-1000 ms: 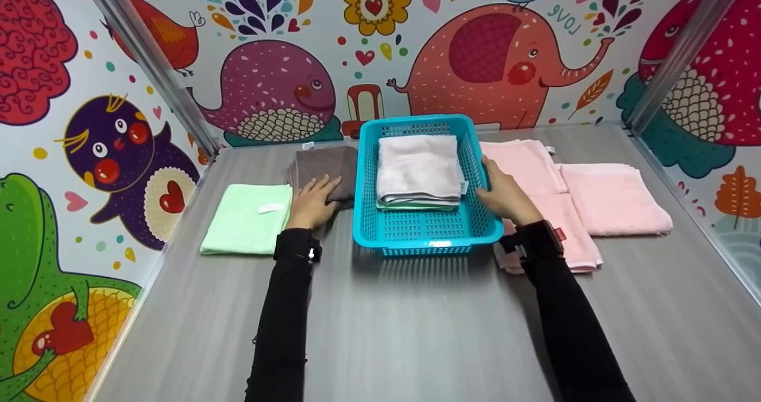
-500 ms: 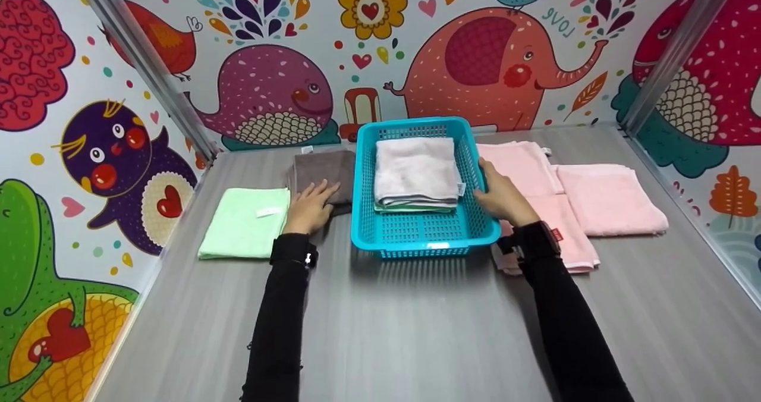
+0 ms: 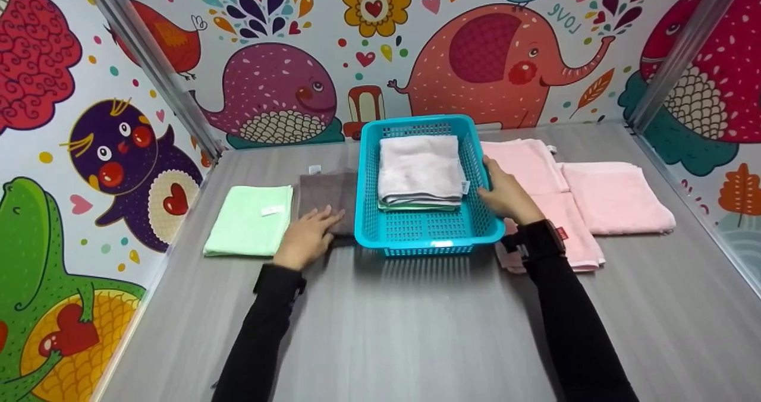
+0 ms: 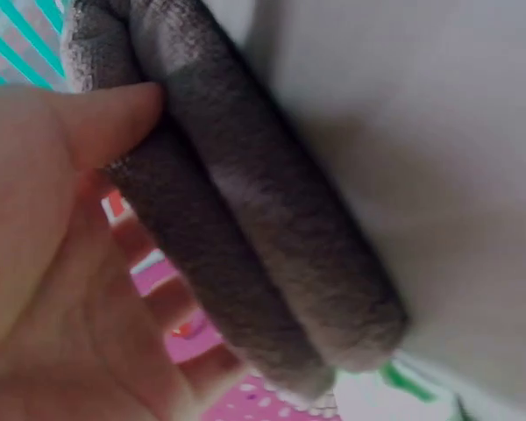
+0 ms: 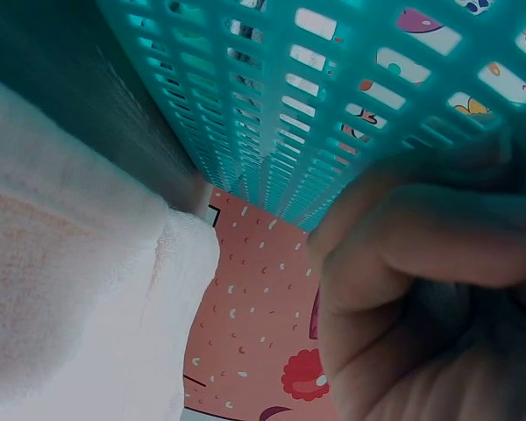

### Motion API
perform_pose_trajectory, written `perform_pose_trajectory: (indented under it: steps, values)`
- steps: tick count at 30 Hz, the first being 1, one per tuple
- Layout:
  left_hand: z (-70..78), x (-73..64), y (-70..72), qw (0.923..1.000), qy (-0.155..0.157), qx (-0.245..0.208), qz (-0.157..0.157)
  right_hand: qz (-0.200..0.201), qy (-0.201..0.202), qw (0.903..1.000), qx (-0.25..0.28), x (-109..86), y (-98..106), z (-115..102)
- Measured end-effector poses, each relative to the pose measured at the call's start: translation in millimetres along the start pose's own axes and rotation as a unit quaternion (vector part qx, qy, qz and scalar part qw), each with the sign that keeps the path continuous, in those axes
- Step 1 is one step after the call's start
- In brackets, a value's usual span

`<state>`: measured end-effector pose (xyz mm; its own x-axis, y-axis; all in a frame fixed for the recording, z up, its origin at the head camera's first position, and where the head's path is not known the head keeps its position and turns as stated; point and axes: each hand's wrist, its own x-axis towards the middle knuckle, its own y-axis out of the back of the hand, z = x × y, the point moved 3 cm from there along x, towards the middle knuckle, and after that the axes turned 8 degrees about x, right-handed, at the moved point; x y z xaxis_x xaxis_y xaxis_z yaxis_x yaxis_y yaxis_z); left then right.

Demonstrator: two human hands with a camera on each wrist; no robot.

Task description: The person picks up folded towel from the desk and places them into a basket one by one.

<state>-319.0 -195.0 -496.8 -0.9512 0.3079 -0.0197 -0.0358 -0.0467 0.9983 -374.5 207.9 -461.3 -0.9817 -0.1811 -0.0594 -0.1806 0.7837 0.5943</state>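
Folded grey-brown towel (image 3: 327,191) we find under left hand (image 3: 304,240), the nearer | turquoise basket (image 3: 410,244) immediately right | left grip: unclenched, pressing | right hand (image 3: 510,195): grasping basket

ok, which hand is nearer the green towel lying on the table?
Left. The left hand is on the brown towel, by the right edge of the green towel; the right hand is farther off, at the right side of the teal basket.
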Motion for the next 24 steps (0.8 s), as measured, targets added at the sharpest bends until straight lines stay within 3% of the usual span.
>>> perform_pose_trajectory:
  steps: [7, 13, 19, 22, 24]
  values:
    - [22.1, -48.7, 7.6, 0.9996, -0.022, -0.004, -0.015, -0.001, 0.008, 1.0, -0.002, -0.4, 0.7, 0.0]
    - [40.6, -75.5, 14.9, 0.9978, -0.053, -0.003, -0.04, -0.002, 0.008, 1.0, -0.002, -0.9, -0.7, 1.7]
    - [48.6, -87.9, 23.2, 0.9936, -0.08, -0.038, -0.07, 0.003, 0.014, 0.9999, -0.007, -3.0, 1.2, 0.3]
    - [38.4, -84.7, 24.3, 0.9895, -0.082, -0.096, -0.071, 0.0, 0.011, 0.9999, -0.005, -3.1, 1.5, -0.2]
    - [25.0, -79.4, 25.5, 0.9892, -0.059, -0.126, -0.046, 0.0, 0.007, 1.0, -0.003, -3.3, 1.9, 0.1]
